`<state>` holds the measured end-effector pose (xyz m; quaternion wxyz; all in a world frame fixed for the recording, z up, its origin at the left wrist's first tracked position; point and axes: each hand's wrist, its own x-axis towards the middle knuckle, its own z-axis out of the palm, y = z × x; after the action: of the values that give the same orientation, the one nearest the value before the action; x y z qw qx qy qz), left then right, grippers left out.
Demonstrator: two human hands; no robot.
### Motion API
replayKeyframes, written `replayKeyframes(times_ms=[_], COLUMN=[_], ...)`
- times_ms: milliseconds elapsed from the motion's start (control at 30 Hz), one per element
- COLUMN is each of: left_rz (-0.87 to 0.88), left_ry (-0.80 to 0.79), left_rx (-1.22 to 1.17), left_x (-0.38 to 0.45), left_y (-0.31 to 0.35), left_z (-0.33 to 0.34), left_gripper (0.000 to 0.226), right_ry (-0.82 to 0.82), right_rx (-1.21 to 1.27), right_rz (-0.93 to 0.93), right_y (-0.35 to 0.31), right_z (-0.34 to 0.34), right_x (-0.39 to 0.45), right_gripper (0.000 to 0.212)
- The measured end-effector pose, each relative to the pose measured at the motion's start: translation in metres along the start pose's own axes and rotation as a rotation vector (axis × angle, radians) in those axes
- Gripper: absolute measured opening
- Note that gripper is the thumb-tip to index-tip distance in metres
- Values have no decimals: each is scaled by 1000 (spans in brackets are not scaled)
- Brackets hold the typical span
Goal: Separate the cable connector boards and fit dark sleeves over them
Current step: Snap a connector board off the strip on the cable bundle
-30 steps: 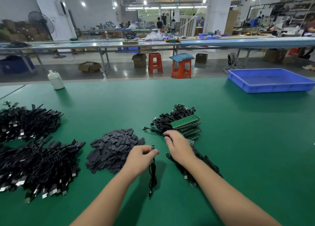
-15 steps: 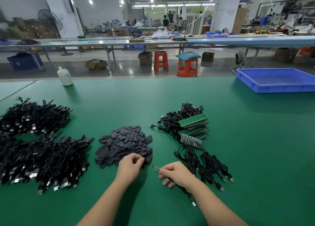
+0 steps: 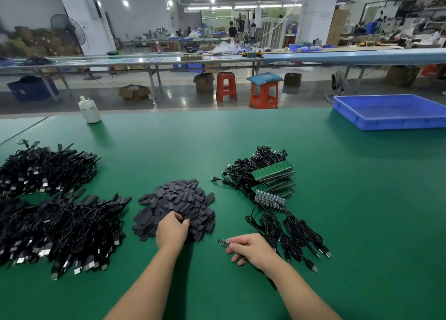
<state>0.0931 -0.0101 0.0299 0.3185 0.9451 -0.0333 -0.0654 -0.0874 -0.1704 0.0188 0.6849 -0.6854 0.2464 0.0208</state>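
Note:
A heap of dark sleeves lies at the middle of the green table. My left hand reaches into its near edge, fingers curled and pinching a sleeve. My right hand pinches a small connector board that points left, its black cable hidden under the hand. Behind it lies a row of joined boards with cables fanned toward me. Further back sits a stack of green board panels on a tangle of black cables.
Two big piles of sleeved black cables fill the table's left side. A white bottle stands at the far left edge, a blue tray at the far right. Orange stools and benches lie beyond the table.
My left hand moved left from the cable into the sleeve heap. My right hand drew back from the board row toward me, now holding a single board with its cable.

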Motion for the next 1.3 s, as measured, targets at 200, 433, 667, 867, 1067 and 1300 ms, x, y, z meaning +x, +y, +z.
replayKeyframes(times_ms=[200,433,667,867,1067,1300], left_rz=[215,435,510,357,435,521], left_ry=[71,-36,-215,-243,-224,-336], left_rx=[266,222,273,179,140,-105], left_x=[-5,-15,-29,-30,-43,-69], left_y=[-14,-36,-50,-46,-45,-26], left_z=[-13,-22,-12,-11,-10,-8], left_gripper=[21,30,32,34,35,28], right_ry=[-16,-26,-24,-22,-13,-29], right_rx=[-19,-48,-59,-58,-22,-60], right_rz=[-6,14,14,8,-4,-8], right_y=[2,1,2,4,5,7], right_z=[-1,-1,-1,-1,-1,-1], right_x=[2,2,2,2,2,2], right_gripper=[19,17,14,14,17,15])
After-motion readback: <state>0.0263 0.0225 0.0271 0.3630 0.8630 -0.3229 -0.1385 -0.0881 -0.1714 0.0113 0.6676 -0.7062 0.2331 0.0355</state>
